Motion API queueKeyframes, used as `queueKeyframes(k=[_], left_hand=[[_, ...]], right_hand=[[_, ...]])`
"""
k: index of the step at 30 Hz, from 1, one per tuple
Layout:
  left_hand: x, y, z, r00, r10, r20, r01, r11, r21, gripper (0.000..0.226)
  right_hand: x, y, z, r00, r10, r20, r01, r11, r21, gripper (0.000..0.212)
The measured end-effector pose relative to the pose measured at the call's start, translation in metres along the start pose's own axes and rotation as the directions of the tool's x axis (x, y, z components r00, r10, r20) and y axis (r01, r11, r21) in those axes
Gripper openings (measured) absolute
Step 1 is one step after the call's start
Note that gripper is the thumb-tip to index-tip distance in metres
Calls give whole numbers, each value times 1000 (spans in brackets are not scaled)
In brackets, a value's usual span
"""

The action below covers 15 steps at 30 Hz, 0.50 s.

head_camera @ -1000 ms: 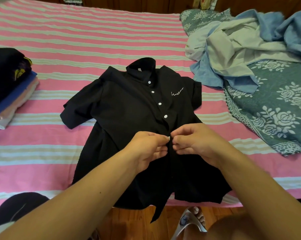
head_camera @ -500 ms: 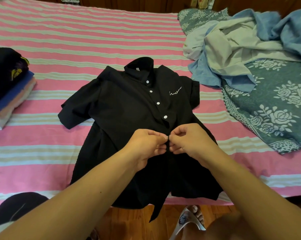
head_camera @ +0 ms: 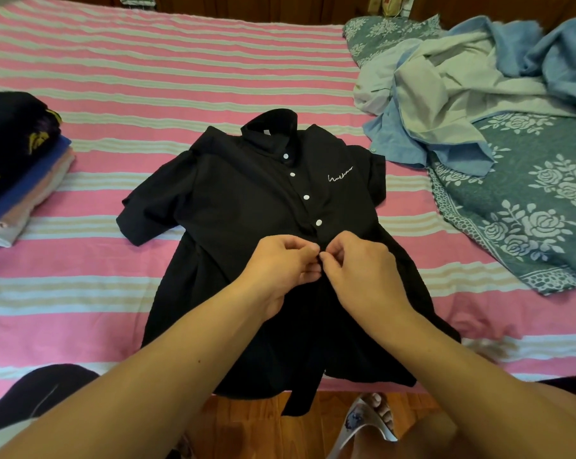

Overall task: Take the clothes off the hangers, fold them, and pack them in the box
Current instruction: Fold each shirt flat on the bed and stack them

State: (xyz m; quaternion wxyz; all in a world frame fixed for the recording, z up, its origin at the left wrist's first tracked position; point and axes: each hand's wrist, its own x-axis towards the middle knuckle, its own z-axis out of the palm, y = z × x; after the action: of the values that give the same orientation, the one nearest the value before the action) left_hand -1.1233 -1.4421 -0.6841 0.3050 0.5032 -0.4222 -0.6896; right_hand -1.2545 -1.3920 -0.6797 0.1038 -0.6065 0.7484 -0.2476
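Observation:
A black short-sleeved shirt [head_camera: 247, 200] with white buttons and small white script on the chest lies face up on the striped bed, collar away from me, its hem hanging over the near edge. My left hand [head_camera: 280, 270] and my right hand [head_camera: 359, 270] meet at the shirt's front placket, just below the lowest visible white button. Both pinch the fabric edges between thumb and fingers. The button under my fingertips is hidden. No hanger and no box are in view.
A stack of folded clothes [head_camera: 18, 167] sits at the left edge of the pink striped bed [head_camera: 147, 77]. A heap of blue and cream garments [head_camera: 462, 94] lies at the back right on a teal floral blanket [head_camera: 528, 200]. Wooden floor and my sandalled foot [head_camera: 376, 419] show below.
My hands stay pinched at the same spot on the placket with only small finger movement. The shirt's lower right side has shifted slightly.

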Motion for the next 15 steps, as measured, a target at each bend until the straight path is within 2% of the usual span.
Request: queueKeyframes(k=[2,5,7,10,13,15], left_hand=[[1,-1,-1,999,-21,-25,20,999,-40,13],[2,-2,1,1000,-4,-16,4,1000,0,17],[1,-1,2,1000,25,14,-25,999,36,20],[-2,1,4,998,41,53,-43,998,35,19],[0,0,2,999,36,27,-35,999,-41,10],[2,-2,1,998,64,-11,-64,998,-21,8]], right_hand=[[4,2,2,999,48,24,-49,995,86,7],[8,5,1,992,105,71,-119,965,232,10],[7,5,-3,995,91,32,-95,984,154,9],[3,3,-4,999,-6,-44,7,1000,12,10],[2,3,0,995,-84,-50,84,996,-1,10],[2,3,1,995,-91,-48,93,995,27,9]])
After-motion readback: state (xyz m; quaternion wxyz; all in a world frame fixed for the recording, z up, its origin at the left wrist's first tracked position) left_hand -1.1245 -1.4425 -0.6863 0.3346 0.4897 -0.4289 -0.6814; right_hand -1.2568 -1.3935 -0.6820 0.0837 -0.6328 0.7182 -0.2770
